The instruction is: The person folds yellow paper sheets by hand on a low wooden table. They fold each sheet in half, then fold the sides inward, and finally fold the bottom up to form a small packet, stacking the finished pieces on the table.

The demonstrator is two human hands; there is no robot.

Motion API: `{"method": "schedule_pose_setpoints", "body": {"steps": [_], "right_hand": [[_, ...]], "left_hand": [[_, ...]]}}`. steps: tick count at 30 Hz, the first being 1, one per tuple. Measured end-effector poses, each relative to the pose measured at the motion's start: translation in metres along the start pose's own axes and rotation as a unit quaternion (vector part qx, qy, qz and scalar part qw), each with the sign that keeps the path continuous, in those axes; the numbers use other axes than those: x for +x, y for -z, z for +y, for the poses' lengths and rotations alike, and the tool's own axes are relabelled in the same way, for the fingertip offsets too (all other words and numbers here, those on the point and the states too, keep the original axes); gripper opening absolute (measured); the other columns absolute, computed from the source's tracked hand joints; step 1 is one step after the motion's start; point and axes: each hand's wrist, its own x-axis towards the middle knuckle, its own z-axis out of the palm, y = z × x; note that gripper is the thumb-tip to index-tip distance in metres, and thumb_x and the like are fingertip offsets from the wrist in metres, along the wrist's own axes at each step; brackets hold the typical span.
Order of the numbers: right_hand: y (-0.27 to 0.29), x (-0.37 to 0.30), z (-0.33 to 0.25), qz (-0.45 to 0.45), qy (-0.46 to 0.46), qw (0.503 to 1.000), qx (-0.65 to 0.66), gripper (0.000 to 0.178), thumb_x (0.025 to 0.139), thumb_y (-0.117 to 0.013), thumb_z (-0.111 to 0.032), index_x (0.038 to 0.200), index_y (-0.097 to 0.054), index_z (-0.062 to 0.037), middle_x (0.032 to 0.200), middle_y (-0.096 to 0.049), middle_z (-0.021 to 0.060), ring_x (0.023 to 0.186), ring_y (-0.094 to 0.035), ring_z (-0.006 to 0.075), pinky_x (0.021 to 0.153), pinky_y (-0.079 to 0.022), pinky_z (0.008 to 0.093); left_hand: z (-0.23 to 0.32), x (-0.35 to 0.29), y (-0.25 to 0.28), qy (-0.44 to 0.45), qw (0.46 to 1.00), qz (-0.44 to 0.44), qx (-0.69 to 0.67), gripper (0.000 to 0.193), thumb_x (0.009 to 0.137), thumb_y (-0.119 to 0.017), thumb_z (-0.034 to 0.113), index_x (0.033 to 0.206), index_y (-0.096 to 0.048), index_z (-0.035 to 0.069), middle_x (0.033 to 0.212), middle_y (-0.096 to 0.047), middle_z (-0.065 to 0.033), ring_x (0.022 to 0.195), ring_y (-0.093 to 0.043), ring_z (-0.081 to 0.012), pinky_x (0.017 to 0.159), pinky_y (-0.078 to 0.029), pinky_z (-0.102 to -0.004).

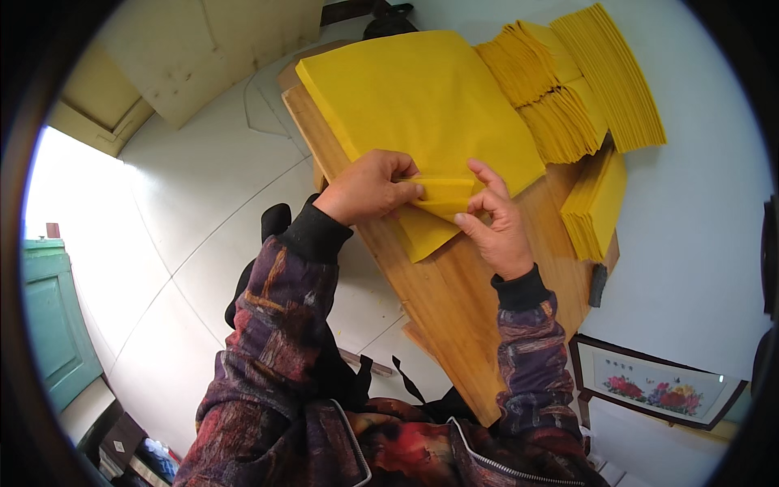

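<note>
A thin yellow fabric sheet [430,234] lies partly folded over the near edge of a thick stack of flat yellow sheets [422,97]. My left hand [375,187] pinches the sheet's folded edge between thumb and fingers. On the other side, my right hand [498,226] has thumb and index finger closed on the fold's right part, with another finger raised. The sheet's near corner hangs down over the wooden table [454,300] between my hands.
Folded yellow bundles [556,105] stand in piles at the table's far right, with a smaller pile [596,203] nearer. A small dark grey block [598,286] sits by the right edge. A framed flower picture [657,383] is at lower right; a green cabinet door [61,325] is at left.
</note>
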Motion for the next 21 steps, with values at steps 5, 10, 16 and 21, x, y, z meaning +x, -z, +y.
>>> {"method": "schedule_pose_setpoints", "body": {"steps": [5,10,16,21], "right_hand": [[-0.004,-0.013,0.018,0.055,0.041,0.997,-0.034,0.020,0.071,-0.075,-0.008,0.084,-0.060,-0.0049,0.129,-0.050,0.0190,0.117,-0.050,0.0289,0.092,-0.042,0.0355],[0.049,-0.089,0.086,0.279,-0.075,0.948,-0.136,0.012,0.080,-0.067,-0.008,0.087,-0.058,-0.0041,0.099,-0.060,0.0105,0.094,-0.056,0.0229,0.081,-0.044,0.0319],[0.178,-0.235,0.143,0.470,-0.294,0.726,-0.408,0.017,0.081,-0.065,-0.013,0.094,-0.062,-0.0027,0.098,-0.059,0.0155,0.101,-0.052,0.0335,0.087,-0.043,0.0420],[0.231,-0.245,0.180,0.400,-0.360,0.652,-0.534,0.020,0.080,-0.067,-0.016,0.095,-0.064,-0.0034,0.106,-0.059,0.0141,0.100,-0.053,0.0363,0.087,-0.045,0.0433]], "left_hand": [[-0.004,0.001,0.002,0.014,0.999,0.002,0.048,0.017,0.086,-0.060,0.019,0.083,-0.058,0.003,0.067,-0.052,0.0014,0.057,-0.050,-0.0071,0.049,-0.040,-0.0234],[-0.006,0.009,0.002,0.050,0.998,0.042,0.016,0.013,0.089,-0.058,0.017,0.085,-0.057,0.005,0.073,-0.054,0.0037,0.061,-0.050,-0.0049,0.052,-0.043,-0.0208],[-0.013,0.010,-0.004,0.018,0.999,0.012,-0.028,0.012,0.091,-0.057,0.016,0.087,-0.056,0.005,0.076,-0.054,0.0047,0.063,-0.049,-0.0045,0.054,-0.042,-0.0193],[-0.004,0.009,-0.005,0.022,0.999,0.030,0.005,0.013,0.091,-0.056,0.018,0.088,-0.056,0.005,0.075,-0.053,0.0043,0.063,-0.049,-0.0044,0.054,-0.041,-0.0190]]}}
